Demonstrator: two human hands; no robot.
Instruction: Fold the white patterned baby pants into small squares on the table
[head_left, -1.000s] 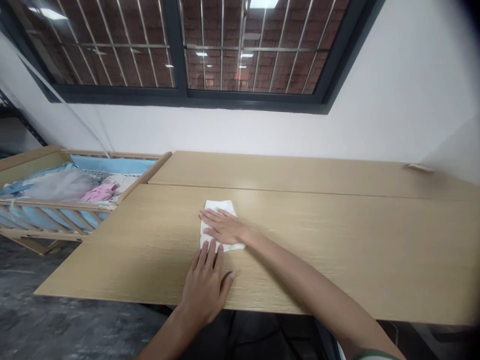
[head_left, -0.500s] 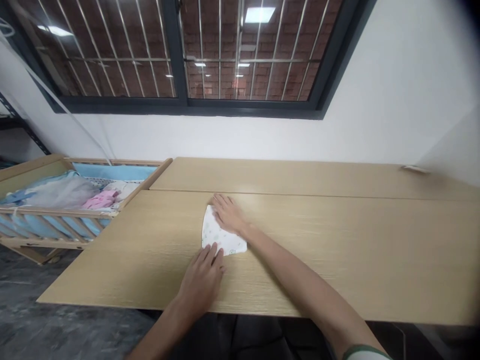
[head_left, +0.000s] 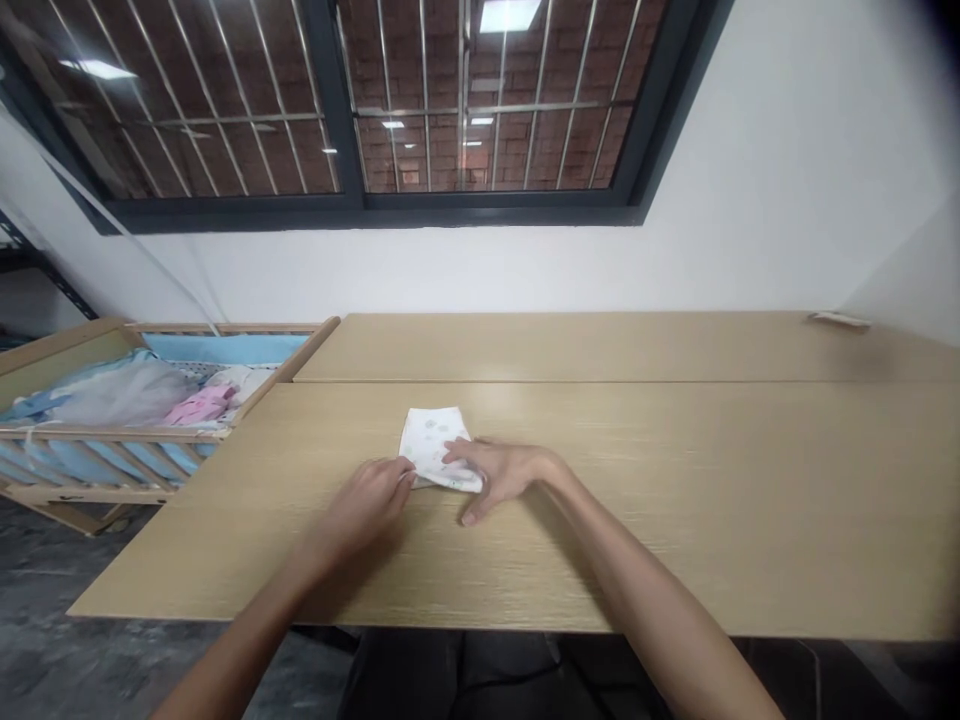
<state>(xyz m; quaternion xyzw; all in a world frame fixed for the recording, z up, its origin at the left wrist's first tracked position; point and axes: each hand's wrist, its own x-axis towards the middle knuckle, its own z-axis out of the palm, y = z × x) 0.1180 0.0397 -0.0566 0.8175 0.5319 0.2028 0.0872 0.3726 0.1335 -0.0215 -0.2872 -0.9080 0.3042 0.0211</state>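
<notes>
A small white cloth with a pale printed pattern (head_left: 433,440) lies on the wooden table (head_left: 675,500). Its near edge is lifted slightly off the surface. My left hand (head_left: 373,497) pinches the near left corner between thumb and fingers. At the right side of the cloth is my right hand (head_left: 502,472), its thumb and fingers apart, with fingertips over the cloth's right part. The thumb reaches down beside the near right corner. What the cloth is cannot be made out.
A wooden crib (head_left: 142,437) with blue lining, bedding and a pink cloth (head_left: 201,404) stands left of the table. Behind runs a white wall with a barred window (head_left: 480,110). A small flat pale object (head_left: 838,320) lies at the table's back right.
My left hand has gone from lying flat to pinching the near left corner. My right hand has slid from the far edge to the right side. The cloth has turned and its near edge has risen.
</notes>
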